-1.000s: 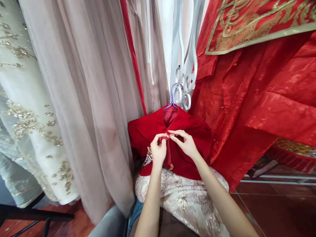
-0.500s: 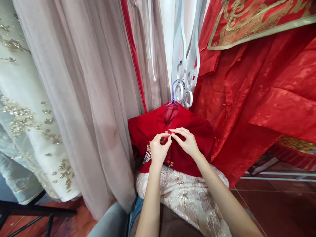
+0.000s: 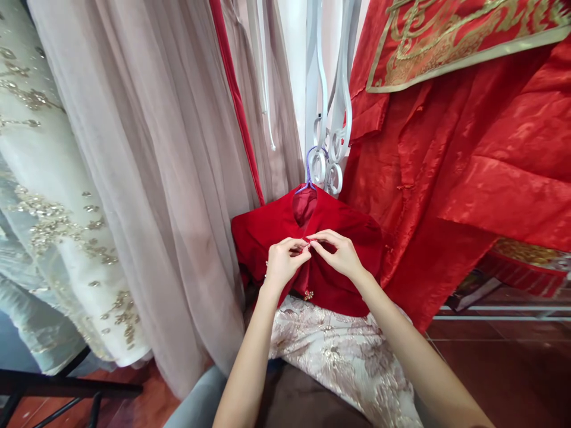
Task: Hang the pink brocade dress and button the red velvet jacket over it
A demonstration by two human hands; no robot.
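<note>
Jacket (image 3: 267, 223), red, is lying just ahead of us, front opening (image 3: 304, 278) running lengthwise away. We are pinching near upper end, left hand (image 3: 284, 261) and right hand (image 3: 339, 254) almost touching, fingertips clamped on jacket; neither hand is sitting nearer.

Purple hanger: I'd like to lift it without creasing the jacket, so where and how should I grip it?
Probably pinch the neck of the purple hanger just above the red jacket, coming from the front left. It rises bare out of the jacket there, while its top bends right, toward the white metalwork, and its lower part disappears inside the jacket.
</note>
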